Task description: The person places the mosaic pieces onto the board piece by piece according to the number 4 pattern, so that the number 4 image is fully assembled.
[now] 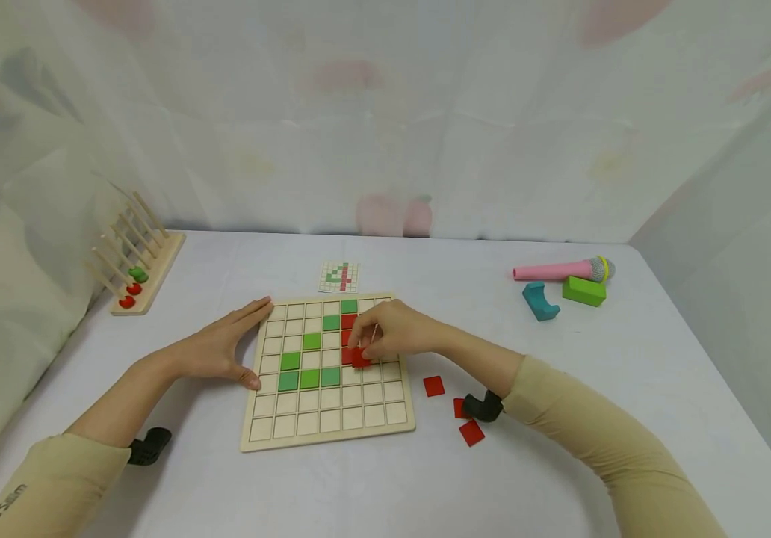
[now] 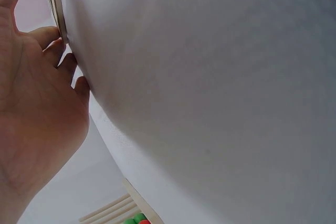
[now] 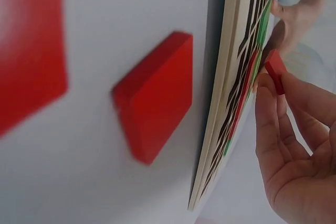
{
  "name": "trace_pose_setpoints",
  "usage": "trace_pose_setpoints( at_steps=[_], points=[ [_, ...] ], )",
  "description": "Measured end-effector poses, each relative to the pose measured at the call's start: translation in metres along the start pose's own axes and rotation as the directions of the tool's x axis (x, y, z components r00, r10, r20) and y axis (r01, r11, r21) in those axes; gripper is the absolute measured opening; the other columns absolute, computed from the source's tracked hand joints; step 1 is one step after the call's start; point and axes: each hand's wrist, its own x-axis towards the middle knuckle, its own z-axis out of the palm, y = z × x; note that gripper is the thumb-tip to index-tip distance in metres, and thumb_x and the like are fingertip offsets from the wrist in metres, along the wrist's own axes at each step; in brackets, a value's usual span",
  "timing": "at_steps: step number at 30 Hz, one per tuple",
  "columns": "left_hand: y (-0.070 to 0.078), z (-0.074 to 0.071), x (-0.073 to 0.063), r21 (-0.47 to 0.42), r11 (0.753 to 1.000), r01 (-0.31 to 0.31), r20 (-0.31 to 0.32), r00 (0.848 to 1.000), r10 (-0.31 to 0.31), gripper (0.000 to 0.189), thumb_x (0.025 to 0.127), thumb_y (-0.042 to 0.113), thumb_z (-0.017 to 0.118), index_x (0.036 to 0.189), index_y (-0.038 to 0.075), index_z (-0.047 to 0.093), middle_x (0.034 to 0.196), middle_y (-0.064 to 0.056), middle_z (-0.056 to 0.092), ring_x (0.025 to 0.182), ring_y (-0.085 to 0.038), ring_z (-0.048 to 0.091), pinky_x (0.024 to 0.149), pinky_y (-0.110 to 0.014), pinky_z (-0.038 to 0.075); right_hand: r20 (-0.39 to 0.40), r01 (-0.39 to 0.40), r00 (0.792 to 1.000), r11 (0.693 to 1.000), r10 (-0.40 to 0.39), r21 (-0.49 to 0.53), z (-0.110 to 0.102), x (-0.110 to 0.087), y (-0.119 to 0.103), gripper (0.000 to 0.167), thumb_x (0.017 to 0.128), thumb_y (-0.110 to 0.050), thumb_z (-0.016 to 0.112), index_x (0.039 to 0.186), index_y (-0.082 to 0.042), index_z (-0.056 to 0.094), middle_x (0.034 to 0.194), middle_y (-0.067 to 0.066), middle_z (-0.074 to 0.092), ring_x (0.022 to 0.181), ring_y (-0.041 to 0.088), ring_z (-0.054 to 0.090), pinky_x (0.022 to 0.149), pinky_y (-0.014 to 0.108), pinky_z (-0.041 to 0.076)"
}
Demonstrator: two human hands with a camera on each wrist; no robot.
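A pale wooden grid board (image 1: 307, 424) lies on the white table, with several green tiles (image 1: 309, 379) and a column of red tiles (image 1: 348, 322) set in its cells. My left hand (image 1: 217, 347) rests along the board's left side, fingers and thumb extended and touching its edge. Between thumb and fingers, my right hand (image 1: 402, 329) pinches a red square tile (image 3: 274, 67). It holds that tile tilted, just over the board below the red column. The fingers partly hide the cells there.
A small pattern card (image 1: 339, 277) lies behind the board. Loose red tiles (image 1: 434, 385) are at its right, some near my right wrist. A peg rack (image 1: 166, 261) stands far left. A pink microphone (image 1: 553, 270), green block (image 1: 584, 291) and teal curved block (image 1: 540, 302) lie at back right.
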Motion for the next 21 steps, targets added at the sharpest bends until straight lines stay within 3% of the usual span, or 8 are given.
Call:
trace_pose_setpoints(
  at_steps=[21],
  points=[
    [-0.001,0.0,0.001,-0.005,1.0,-0.015,-0.001,1.0,0.015,0.139,0.056,0.065,0.085,0.159,0.005,0.013,0.168,-0.016,0.008,0.153,-0.047,0.011,0.117,-0.07,0.018,0.0,-0.043,0.999,0.998,0.043,-0.039,0.019,0.007,-0.01,0.013,0.084,-0.006,0.073,0.091,-0.016,0.074,0.084,0.0,0.072,0.075,0.005,0.061,0.071,0.016,0.05]
  ],
)
